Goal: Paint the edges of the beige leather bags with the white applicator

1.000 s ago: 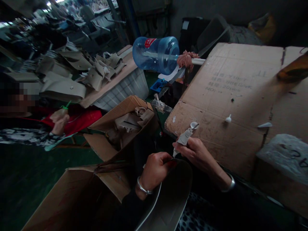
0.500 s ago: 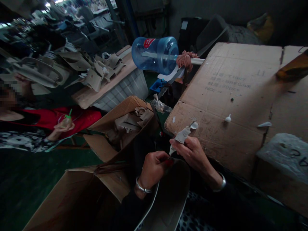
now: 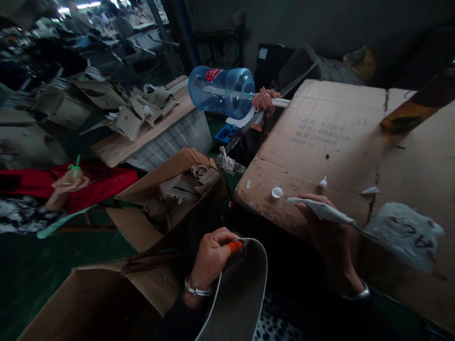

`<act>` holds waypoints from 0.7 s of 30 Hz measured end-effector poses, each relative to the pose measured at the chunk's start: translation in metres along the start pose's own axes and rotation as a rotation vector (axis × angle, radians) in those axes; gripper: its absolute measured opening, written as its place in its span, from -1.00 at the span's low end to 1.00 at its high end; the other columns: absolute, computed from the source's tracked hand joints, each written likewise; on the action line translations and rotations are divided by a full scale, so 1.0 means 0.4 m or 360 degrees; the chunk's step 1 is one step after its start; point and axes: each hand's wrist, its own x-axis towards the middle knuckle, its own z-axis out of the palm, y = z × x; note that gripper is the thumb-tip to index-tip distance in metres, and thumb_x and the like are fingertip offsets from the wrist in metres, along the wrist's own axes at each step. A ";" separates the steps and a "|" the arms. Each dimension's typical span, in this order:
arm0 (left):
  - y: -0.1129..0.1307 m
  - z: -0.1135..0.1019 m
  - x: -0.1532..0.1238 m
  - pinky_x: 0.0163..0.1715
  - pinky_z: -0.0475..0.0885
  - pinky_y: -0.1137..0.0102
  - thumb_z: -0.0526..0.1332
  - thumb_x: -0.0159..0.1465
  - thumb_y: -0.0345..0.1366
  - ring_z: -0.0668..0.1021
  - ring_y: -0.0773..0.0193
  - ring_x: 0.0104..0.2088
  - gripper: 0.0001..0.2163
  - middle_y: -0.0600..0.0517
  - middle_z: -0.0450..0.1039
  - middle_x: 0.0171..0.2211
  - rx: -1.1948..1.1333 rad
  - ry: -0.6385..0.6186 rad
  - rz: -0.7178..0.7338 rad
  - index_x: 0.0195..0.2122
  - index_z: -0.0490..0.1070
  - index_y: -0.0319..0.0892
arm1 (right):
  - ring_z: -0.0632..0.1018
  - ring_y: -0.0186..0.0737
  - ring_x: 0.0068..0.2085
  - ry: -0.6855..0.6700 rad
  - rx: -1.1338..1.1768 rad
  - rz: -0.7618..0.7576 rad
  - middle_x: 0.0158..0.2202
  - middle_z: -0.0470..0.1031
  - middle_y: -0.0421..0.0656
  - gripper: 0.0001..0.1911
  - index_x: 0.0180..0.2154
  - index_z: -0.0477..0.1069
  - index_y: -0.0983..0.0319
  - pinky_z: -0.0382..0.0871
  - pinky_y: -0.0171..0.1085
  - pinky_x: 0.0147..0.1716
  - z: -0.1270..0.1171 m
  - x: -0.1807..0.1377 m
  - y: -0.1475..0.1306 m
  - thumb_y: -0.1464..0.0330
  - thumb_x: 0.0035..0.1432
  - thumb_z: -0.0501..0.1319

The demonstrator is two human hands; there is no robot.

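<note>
My left hand (image 3: 211,258) is closed on the upper edge of a curved grey-beige bag panel (image 3: 245,289), its thumb covered by an orange finger cot (image 3: 234,246). Over the cardboard-covered table, my right hand (image 3: 330,241) grips a white-wrapped tool (image 3: 325,211) with thin ends. One end points left at a small round white cap (image 3: 277,192) on the cardboard; whether it touches the cap I cannot tell. A small white nozzle (image 3: 323,182) and a white pointed tip (image 3: 370,190) lie further along the same cardboard.
The cardboard sheet (image 3: 327,109) also bears a clear plastic bag (image 3: 405,232). Open cardboard boxes (image 3: 142,227) stand to the left, one holding beige pieces. A blue water jug (image 3: 222,90) lies sideways beyond. At far left, a person's hand (image 3: 67,182) holds a small green-topped bottle (image 3: 73,175).
My right hand has moved right, away from the panel and my left hand, and the white-wrapped tool now lies nearly level over the cardboard. My left hand still grips the panel.
</note>
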 end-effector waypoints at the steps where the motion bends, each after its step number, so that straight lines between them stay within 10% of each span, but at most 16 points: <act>1: 0.003 0.000 -0.001 -0.33 0.37 0.42 0.38 0.06 -0.33 0.52 0.24 -0.36 -0.93 0.00 0.52 -0.42 0.0011 0.0009 -0.0005 -0.51 0.62 -0.20 | 0.54 -0.15 -0.16 -0.0010 -0.0050 -0.0045 -0.19 0.56 -0.19 -0.83 -0.17 0.53 0.09 0.40 -0.17 -0.16 -0.002 0.003 0.005 0.19 0.21 0.33; 9: 0.007 -0.015 -0.002 -0.34 0.37 0.42 0.36 0.13 -0.27 0.52 0.24 -0.35 -0.89 -0.01 0.55 -0.39 0.0089 -0.0087 -0.0031 -0.43 0.63 -0.19 | 0.54 -0.10 -0.13 -0.0212 -0.0279 -0.0338 -0.15 0.58 -0.16 -0.85 -0.11 0.53 0.04 0.41 -0.07 -0.10 0.003 0.010 0.030 0.26 0.27 0.29; 21: 0.008 -0.023 -0.003 -0.33 0.39 0.41 0.40 0.10 -0.23 0.52 0.23 -0.35 -0.85 -0.02 0.56 -0.40 -0.0005 -0.0167 -0.0066 -0.41 0.63 -0.22 | 0.56 -0.08 -0.10 -0.0041 -0.0033 -0.0099 -0.11 0.60 -0.14 -0.80 -0.11 0.56 0.07 0.43 -0.08 -0.08 -0.006 0.004 0.016 0.23 0.22 0.33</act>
